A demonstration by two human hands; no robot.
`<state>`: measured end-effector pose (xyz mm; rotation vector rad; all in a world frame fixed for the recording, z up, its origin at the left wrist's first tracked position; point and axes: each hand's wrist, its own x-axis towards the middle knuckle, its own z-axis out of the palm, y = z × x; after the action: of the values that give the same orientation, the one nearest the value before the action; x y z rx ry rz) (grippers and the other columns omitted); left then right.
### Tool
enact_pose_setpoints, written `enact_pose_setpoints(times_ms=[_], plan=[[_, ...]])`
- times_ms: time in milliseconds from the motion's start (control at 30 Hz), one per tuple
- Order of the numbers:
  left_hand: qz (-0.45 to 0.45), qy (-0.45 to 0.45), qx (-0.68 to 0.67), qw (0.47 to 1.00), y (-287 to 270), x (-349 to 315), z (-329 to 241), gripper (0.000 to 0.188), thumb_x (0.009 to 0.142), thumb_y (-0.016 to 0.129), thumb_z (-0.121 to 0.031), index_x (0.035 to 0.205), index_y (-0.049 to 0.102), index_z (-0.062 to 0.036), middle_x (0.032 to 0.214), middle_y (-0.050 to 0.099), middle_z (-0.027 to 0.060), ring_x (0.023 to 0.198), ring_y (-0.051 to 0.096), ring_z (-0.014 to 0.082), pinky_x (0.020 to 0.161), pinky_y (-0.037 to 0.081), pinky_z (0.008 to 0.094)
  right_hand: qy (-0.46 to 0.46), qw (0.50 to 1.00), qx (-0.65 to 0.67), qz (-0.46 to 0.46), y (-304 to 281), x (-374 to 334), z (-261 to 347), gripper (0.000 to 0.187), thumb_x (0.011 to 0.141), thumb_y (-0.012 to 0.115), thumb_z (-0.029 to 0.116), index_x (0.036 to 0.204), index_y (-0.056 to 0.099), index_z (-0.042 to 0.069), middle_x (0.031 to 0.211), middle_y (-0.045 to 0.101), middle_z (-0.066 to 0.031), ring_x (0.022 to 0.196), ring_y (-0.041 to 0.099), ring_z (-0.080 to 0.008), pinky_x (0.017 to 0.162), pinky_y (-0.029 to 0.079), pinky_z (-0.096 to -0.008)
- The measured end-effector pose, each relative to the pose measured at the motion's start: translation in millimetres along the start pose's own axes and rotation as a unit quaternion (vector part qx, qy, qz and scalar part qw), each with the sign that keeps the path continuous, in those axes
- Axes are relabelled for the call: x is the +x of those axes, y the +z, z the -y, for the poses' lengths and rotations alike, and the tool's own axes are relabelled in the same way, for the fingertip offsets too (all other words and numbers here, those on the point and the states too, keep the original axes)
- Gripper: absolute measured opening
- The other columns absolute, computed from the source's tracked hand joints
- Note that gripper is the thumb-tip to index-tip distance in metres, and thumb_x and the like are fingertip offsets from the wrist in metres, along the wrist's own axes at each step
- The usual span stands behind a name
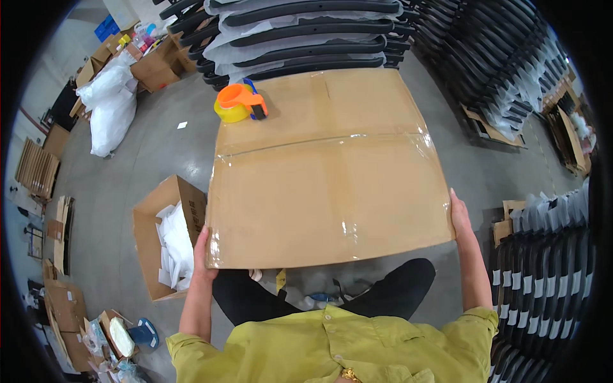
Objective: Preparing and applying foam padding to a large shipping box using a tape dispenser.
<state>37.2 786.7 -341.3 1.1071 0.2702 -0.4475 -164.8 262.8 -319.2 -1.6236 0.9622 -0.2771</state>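
Green shirt; hands holding cardboard; open carton containing white sheets.

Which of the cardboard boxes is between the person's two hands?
The large taped box in the middle, topped by an orange tape dispenser: the left hand and right hand touch its sides. The open box stands outside them, at left.

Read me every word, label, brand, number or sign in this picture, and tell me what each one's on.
Open carton at left: dark printed characters on its right-hand side, not copied out here.
Large taped box: no printing visible on top.
Stacked black parts at lower right: white patches, any writing too small to read.
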Motion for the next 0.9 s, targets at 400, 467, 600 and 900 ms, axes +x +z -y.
enact_pose_setpoints(times_ms=[400, 467, 600, 900], plan=[[0.086, 0.018, 0.029, 0.996, 1.1, 13.2, -6.4, 0.052, 0.087, 0.046, -0.034, 0.128, 0.036, -0.0041, 0.123, 0.046, 0.0087, 0.111, 0.045, 0.0184, 0.094, 0.035, 0.0305, -0.155, 0.942, -0.283, -0.092, -23.8, 47.8, -31.4, 0.047, 0.090, 0.033, 0.036, 0.094, 0.057, -0.004, 0.087, 0.061, -0.0193, 0.082, 0.058, -0.0328, 0.074, 0.043, -0.0364], [0.083, 0.067, 0.076, 0.991, 10.1, 1.0, -6.1, 0.053, 0.085, 0.049, -0.034, 0.126, 0.038, -0.0013, 0.120, 0.048, 0.0084, 0.108, 0.048, 0.0177, 0.092, 0.037, 0.0298, -0.134, 0.931, -0.329, -0.085, -26.5, 33.5, -7.8, 0.035, 0.087, 0.041, 0.028, 0.098, 0.056, -0.002, 0.096, 0.057, -0.0235, 0.090, 0.053, -0.0388, 0.077, 0.042, -0.0392], [0.048, 0.084, 0.195, 0.976, 8.5, 10.9, -12.0, 0.052, 0.086, 0.049, -0.029, 0.128, 0.036, -0.0010, 0.121, 0.046, 0.0092, 0.109, 0.045, 0.0159, 0.092, 0.035, 0.0276, -0.412, 0.799, -0.416, -0.138, -28.0, 3.8, 46.3, 0.040, 0.075, 0.054, 0.009, 0.115, 0.049, 0.003, 0.113, 0.053, -0.0175, 0.098, 0.053, -0.0314, 0.082, 0.044, -0.0358], [0.247, 0.378, 0.455, 0.768, 120.7, -70.9, -37.8, 0.038, 0.088, 0.049, -0.014, 0.124, 0.043, -0.0022, 0.118, 0.049, 0.0097, 0.105, 0.046, 0.0120, 0.090, 0.036, 0.0260, -0.295, 0.816, -0.179, 0.464, 151.8, -167.4, 163.4, 0.080, 0.070, 0.050, -0.005, 0.138, 0.014, 0.016, 0.103, 0.056, -0.0132, 0.089, 0.055, -0.0189, 0.080, 0.046, -0.0317]])
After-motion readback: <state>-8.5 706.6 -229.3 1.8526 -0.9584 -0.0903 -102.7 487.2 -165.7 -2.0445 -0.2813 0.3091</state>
